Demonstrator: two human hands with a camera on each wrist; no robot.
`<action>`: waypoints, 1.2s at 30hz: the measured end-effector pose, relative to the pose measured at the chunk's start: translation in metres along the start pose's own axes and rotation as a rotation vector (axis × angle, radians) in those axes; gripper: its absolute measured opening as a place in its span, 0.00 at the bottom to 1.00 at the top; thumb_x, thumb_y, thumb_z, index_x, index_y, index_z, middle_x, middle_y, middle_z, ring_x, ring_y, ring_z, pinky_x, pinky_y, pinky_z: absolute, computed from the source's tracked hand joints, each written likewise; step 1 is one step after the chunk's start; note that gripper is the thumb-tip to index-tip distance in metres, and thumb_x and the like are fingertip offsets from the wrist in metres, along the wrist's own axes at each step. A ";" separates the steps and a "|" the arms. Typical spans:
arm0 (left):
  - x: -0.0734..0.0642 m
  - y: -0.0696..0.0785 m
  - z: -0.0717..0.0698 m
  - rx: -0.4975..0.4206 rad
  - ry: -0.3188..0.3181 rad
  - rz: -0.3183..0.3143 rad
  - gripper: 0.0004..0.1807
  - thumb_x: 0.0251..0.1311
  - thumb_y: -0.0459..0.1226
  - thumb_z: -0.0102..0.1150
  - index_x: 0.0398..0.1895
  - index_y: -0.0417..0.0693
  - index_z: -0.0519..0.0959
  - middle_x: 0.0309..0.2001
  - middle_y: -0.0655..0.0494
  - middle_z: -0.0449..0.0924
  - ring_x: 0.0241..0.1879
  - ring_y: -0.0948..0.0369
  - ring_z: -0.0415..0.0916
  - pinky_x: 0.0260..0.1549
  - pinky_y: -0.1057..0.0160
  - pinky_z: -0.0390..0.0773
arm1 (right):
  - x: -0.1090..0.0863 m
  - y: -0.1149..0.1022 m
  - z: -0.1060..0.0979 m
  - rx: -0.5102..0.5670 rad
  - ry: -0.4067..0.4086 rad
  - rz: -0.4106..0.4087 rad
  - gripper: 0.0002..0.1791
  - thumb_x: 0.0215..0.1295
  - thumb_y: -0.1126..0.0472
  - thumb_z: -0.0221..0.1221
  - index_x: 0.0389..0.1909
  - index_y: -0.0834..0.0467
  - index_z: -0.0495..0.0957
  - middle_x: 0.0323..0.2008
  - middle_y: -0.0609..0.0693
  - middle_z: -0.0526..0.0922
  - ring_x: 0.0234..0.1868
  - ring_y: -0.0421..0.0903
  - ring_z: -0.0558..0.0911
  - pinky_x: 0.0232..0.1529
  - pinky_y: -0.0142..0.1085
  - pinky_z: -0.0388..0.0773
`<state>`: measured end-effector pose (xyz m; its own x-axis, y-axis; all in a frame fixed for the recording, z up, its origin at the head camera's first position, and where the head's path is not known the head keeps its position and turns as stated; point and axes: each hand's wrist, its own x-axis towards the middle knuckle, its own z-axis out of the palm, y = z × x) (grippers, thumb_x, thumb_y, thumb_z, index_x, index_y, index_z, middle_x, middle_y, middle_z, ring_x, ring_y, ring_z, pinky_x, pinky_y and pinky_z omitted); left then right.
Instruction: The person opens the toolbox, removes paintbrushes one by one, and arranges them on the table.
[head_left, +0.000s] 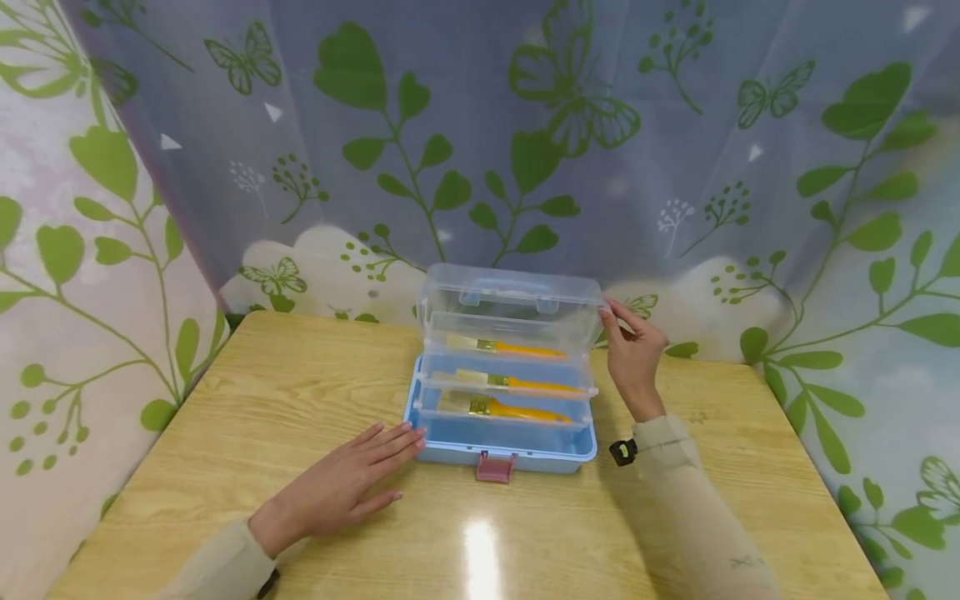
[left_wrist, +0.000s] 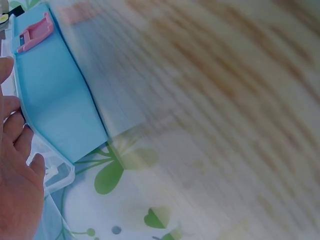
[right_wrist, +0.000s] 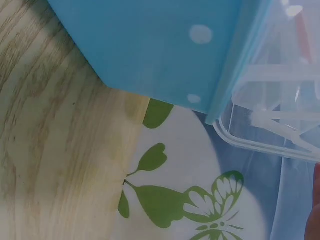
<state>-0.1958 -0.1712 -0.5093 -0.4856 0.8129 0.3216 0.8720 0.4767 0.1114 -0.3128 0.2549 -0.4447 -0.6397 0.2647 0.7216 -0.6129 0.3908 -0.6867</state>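
Note:
A blue plastic toolbox with a pink latch stands on the table, its clear lid raised and tilted back. Clear trays rise in steps inside it, each carrying a paintbrush with an orange handle, such as the front paintbrush. My right hand pinches the lid's right edge between thumb and fingers. With fingers straight, my left hand lies at the box's front left corner, fingertips at the rim. The left wrist view shows those fingers along the blue wall.
The wooden table ends just behind the box, against a patterned curtain with leaves and butterflies. More of this printed cloth hangs at the left and right sides.

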 end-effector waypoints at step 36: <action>-0.010 0.028 -0.001 0.030 0.039 0.022 0.39 0.68 0.44 0.63 0.78 0.43 0.62 0.79 0.53 0.60 0.76 0.53 0.61 0.80 0.60 0.41 | -0.020 -0.006 0.006 -0.068 -0.127 -0.033 0.18 0.66 0.80 0.58 0.56 0.77 0.77 0.49 0.74 0.83 0.42 0.46 0.87 0.31 0.18 0.80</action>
<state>-0.1665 -0.1666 -0.5083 -0.4630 0.8099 0.3602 0.8799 0.4691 0.0762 -0.2990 0.2417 -0.4558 -0.6761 0.1387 0.7236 -0.6044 0.4574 -0.6523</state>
